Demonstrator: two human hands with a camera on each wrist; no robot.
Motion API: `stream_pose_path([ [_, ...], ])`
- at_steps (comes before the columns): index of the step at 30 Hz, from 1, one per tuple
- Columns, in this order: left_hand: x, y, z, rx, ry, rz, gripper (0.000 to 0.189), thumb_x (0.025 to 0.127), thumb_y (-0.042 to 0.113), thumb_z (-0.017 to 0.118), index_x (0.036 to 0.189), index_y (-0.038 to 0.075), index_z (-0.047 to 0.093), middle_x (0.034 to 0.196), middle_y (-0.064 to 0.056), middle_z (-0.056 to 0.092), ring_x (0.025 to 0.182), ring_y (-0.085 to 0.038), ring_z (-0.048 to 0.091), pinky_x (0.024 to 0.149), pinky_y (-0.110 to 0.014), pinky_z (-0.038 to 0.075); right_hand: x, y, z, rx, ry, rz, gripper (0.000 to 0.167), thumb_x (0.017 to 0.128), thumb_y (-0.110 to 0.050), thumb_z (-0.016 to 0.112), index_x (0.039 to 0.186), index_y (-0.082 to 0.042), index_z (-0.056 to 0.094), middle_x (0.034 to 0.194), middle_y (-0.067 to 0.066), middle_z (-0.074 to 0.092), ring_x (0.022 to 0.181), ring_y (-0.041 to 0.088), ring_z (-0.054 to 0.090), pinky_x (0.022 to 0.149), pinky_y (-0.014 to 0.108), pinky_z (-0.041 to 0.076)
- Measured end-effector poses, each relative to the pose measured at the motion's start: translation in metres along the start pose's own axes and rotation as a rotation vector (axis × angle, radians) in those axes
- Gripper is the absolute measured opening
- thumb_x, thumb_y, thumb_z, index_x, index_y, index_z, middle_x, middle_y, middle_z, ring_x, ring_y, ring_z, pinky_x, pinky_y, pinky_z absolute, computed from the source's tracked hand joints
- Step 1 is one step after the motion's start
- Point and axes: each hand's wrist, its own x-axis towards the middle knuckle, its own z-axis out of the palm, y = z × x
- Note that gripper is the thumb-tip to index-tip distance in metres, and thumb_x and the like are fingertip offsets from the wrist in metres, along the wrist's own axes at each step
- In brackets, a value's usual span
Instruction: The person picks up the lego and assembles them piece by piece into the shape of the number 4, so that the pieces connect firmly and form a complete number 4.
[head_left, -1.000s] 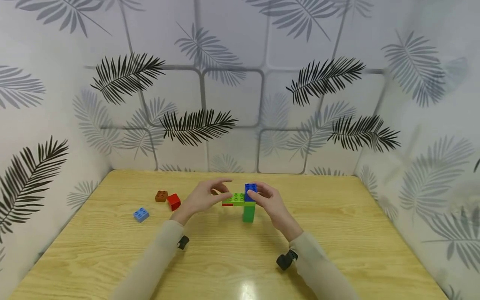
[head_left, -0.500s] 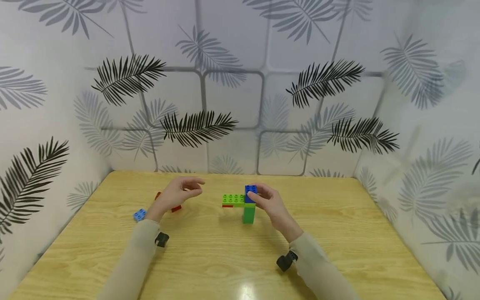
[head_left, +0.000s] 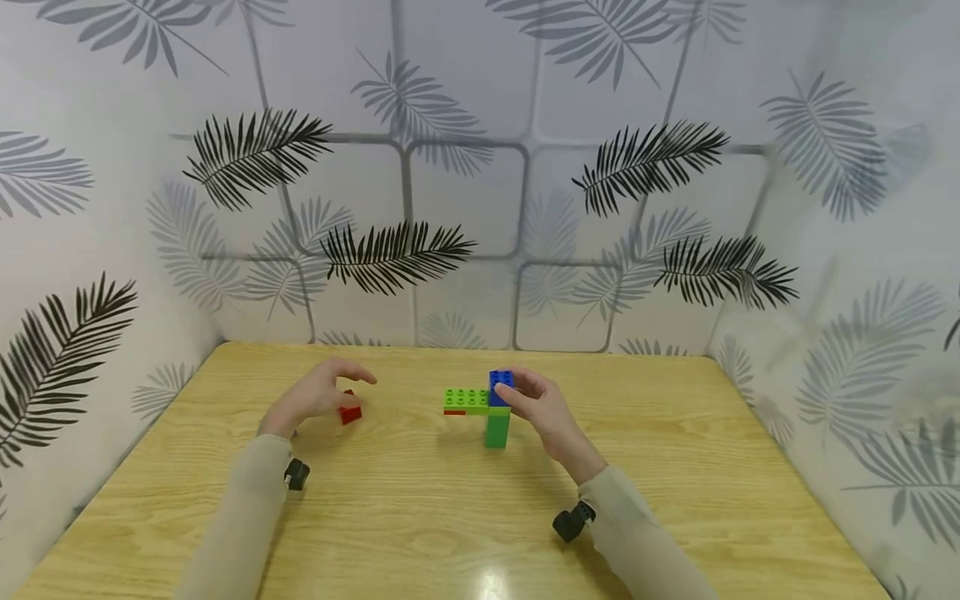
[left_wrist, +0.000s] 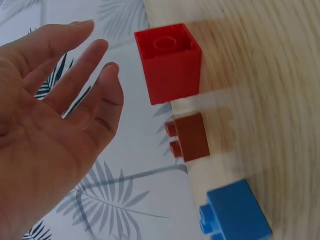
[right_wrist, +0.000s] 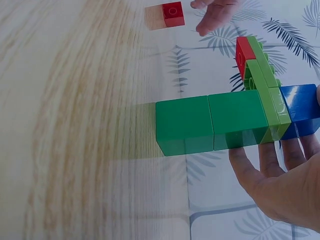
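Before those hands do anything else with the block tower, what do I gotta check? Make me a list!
1. Tower held: ok. The right hand grips the dark blue block on top.
2. Green blocks standing straight: ok, one on the other.
3. Left hand free: ok. It holds nothing.
4. Red block bumps-up: not ok. It lies on its side, hollow bottom showing.
5. Brown block and light blue block bumps-up: ok.
6. All tower blocks pressed tight: cannot tell. Pictures don't show how firmly they're stuck.
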Motion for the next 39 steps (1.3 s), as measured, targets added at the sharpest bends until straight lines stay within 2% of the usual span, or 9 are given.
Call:
stream_pose_path([
  [3,-0.002,-0.006,-0.003,0.009,-0.033,-0.009,0.046,0.082,-0.013,0.057,0.123,0.003,0.067,0.133,-0.021,0.059,0.128,-0.042,0.046,0.087,-0.045,0.048,0.0,0.0,-0.001,-0.008,-0.007,-0.001,0.049,0.095,-0.026,0.066,0.138,-0.007,0.055,0.131,0.014,0.06,0.122,0.032,0.057,0.104,0.042,0.047],
  [7,-0.005,-0.012,-0.005,-0.015,-0.051,-0.009,0.052,0.077,-0.017,0.052,0.124,0.001,0.066,0.132,-0.021,0.06,0.129,-0.043,0.047,0.091,-0.047,0.048,0.0,0.0,-0.001,-0.018,-0.008,0.004,0.048,0.095,-0.027,0.066,0.138,-0.009,0.055,0.132,0.014,0.059,0.118,0.024,0.06,0.104,0.043,0.047],
  [10,-0.007,-0.014,-0.005,-0.035,-0.057,-0.024,0.054,0.073,-0.018,0.055,0.124,-0.001,0.065,0.126,-0.022,0.063,0.104,-0.036,0.058,0.084,-0.044,0.051,0.001,0.0,-0.002,-0.022,-0.006,0.003,0.047,0.095,-0.027,0.065,0.138,-0.009,0.055,0.131,0.013,0.06,0.116,0.022,0.06,0.105,0.043,0.046],
  [14,-0.007,-0.018,-0.005,-0.068,-0.077,-0.042,0.054,0.07,-0.018,0.06,0.122,-0.003,0.065,0.114,-0.024,0.066,0.081,-0.024,0.055,0.069,-0.03,0.047,0.001,0.001,-0.002,-0.017,-0.006,0.006,0.046,0.096,-0.026,0.065,0.137,-0.009,0.055,0.13,0.013,0.06,0.115,0.021,0.061,0.104,0.043,0.047],
  [20,-0.004,-0.023,0.0,-0.089,-0.088,-0.051,0.046,0.073,-0.015,0.064,0.118,-0.007,0.066,0.111,-0.021,0.068,0.094,-0.028,0.061,0.077,-0.031,0.051,0.001,0.002,-0.001,-0.02,-0.004,0.001,0.044,0.096,-0.025,0.064,0.136,-0.008,0.056,0.127,0.012,0.061,0.113,0.021,0.061,0.104,0.042,0.047],
  [25,0.0,-0.018,0.002,-0.092,-0.113,-0.086,0.048,0.072,-0.013,0.063,0.119,-0.005,0.066,0.111,-0.018,0.069,0.096,-0.028,0.061,0.078,-0.033,0.052,0.0,0.0,-0.001,-0.016,-0.002,-0.005,0.043,0.097,-0.024,0.064,0.135,-0.008,0.056,0.126,0.011,0.062,0.118,0.029,0.059,0.104,0.043,0.047],
  [29,0.002,-0.016,0.005,-0.105,-0.127,-0.085,0.048,0.072,-0.012,0.064,0.12,-0.007,0.065,0.11,-0.018,0.069,0.094,-0.029,0.06,0.075,-0.032,0.051,0.0,0.0,-0.001,-0.016,-0.006,-0.007,0.042,0.097,-0.024,0.064,0.135,-0.008,0.056,0.125,0.01,0.062,0.116,0.026,0.06,0.104,0.042,0.047],
  [34,0.003,-0.016,0.01,-0.096,-0.103,-0.086,0.041,0.082,-0.001,0.07,0.123,-0.003,0.066,0.116,-0.018,0.068,0.099,-0.026,0.06,0.08,-0.029,0.05,-0.001,-0.001,0.0,-0.023,-0.016,-0.012,0.043,0.097,-0.025,0.063,0.136,-0.008,0.056,0.125,0.01,0.062,0.11,0.018,0.062,0.103,0.042,0.047],
  [39,0.005,-0.016,0.014,-0.179,-0.106,-0.075,0.042,0.09,0.008,0.067,0.13,-0.003,0.061,0.125,-0.019,0.065,0.106,-0.025,0.061,0.086,-0.032,0.053,-0.001,0.0,0.0,-0.016,-0.009,-0.009,0.043,0.097,-0.024,0.063,0.136,-0.008,0.056,0.124,0.008,0.062,0.115,0.025,0.06,0.103,0.042,0.047],
])
